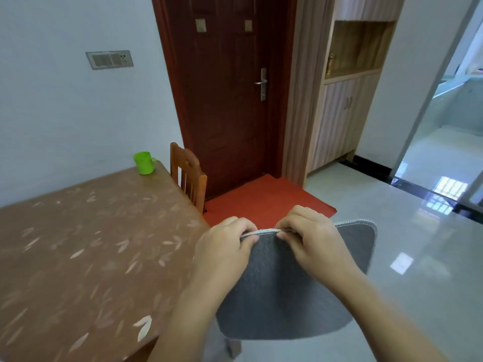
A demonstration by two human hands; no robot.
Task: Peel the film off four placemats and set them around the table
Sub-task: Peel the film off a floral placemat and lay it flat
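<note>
A grey fuzzy placemat (282, 296) with a pale stitched rim hangs in the air to the right of the table's edge, over the floor. My left hand (224, 246) pinches its top edge near the left end. My right hand (311, 239) pinches the same edge just to the right, fingers curled over the rim. The two hands sit close together. Any film on the mat is too thin to make out. The brown table (86, 252) with a leaf-pattern cover fills the lower left.
A green cup (144, 162) stands at the table's far corner by the white wall. A wooden chair (188, 176) is tucked at the far side. Beyond are a dark red door (230, 100), an orange floor mat (264, 202) and glossy pale tiles on the right.
</note>
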